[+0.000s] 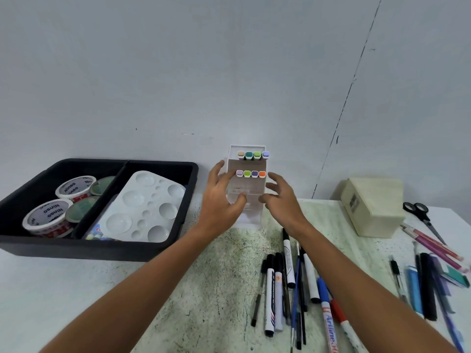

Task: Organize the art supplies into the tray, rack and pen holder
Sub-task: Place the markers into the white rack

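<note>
A white marker rack (251, 192) stands upright against the wall, with two rows of colour-capped markers (251, 173) in its upper slots. My left hand (223, 197) is at the rack's left side, its fingers spread and touching the front. My right hand (283, 197) hovers at the right side, its fingers loosely curled and holding nothing. A black tray (188, 179) at the left holds paint tubs (47, 216) and a white palette (145, 202). Loose pens and markers (293, 284) lie on the table below my right arm.
A cream box (373, 207) lies on its side at the right, with black scissors (420, 212) beyond it. More pens and pink markers (433, 248) are scattered at the far right edge. The wall is right behind the rack.
</note>
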Demonstrator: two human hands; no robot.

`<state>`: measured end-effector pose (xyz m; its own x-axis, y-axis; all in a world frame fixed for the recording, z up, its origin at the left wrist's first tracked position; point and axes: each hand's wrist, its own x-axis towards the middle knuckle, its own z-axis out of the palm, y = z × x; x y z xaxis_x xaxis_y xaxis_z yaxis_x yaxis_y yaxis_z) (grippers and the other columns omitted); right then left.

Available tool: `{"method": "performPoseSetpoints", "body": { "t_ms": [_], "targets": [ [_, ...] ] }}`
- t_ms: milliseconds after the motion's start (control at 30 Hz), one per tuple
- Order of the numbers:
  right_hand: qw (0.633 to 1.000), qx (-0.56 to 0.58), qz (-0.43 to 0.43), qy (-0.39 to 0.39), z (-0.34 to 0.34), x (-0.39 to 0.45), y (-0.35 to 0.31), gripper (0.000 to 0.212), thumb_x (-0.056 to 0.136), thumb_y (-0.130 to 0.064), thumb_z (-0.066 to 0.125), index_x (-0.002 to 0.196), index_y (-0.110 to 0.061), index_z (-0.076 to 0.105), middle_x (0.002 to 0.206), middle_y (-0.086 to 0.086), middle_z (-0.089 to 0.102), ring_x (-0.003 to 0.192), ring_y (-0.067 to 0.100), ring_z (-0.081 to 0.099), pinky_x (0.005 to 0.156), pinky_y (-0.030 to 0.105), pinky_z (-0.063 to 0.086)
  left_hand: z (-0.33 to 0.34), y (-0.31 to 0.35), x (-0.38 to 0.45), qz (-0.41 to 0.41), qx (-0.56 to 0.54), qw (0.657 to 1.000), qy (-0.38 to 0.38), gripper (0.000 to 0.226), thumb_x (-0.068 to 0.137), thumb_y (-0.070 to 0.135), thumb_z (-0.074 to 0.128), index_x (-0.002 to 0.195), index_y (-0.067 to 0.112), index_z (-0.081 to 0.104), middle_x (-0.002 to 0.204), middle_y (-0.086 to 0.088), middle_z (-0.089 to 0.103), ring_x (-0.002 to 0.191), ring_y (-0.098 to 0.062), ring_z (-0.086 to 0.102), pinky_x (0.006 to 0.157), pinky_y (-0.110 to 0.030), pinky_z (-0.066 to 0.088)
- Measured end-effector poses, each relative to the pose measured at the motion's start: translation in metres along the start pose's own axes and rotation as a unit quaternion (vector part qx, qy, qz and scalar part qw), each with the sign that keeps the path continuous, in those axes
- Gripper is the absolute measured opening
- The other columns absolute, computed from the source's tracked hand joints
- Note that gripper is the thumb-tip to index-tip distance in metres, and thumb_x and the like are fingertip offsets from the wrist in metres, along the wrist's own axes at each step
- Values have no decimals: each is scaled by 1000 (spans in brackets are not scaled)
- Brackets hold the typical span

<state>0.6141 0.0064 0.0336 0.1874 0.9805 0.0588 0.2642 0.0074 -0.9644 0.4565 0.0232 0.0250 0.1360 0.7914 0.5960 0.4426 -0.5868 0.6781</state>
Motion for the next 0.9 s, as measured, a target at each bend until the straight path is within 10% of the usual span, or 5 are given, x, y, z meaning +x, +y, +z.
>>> {"method": "performPoseSetpoints", "body": {
  "t_ms": [133,500,667,800,900],
  "targets": [
    [999,16,-29,-16,4,3,7,58,86,5,54,136,-24,50,127,-1,61,112,10,59,86,38,56,2,0,2,-38,-35,998,-24,55,76,29,52,131,19,53,130,-2,47,120,-18,51,93,-44,52],
    [998,7,-54,-8,25,14,18,55,92,7,44,140,-21,48,126,8,60,115,21,59,88,45,56,-16,-2,0,-35,-43,998,-20,56,75,13,55,131,16,53,124,12,47,119,6,44,96,-44,51],
    [997,-59,-47,15,25,-4,13,48,97,-3,47,143,-17,42,136,5,52,118,19,54,89,27,49,-12,-15,-24,-53,-41,998,-1,70,81,17,56,147,18,33,150,0,37,139,-18,35,107,-50,39],
    [988,-138,-66,15,1,-36,28,46,96,-5,45,141,-17,43,142,1,47,129,16,44,106,27,37,6,-6,-65,-65,15,996,52,56,79,13,61,133,11,48,134,-3,45,124,-15,43,103,-34,43],
    [968,-239,-74,28,-30,-64,48,45,95,-4,43,138,-14,49,141,1,48,131,14,42,107,19,29,31,4,-85,12,58,997,-48,42,77,29,54,116,14,62,119,-2,55,114,-10,44,96,-35,43]
  ]
}}
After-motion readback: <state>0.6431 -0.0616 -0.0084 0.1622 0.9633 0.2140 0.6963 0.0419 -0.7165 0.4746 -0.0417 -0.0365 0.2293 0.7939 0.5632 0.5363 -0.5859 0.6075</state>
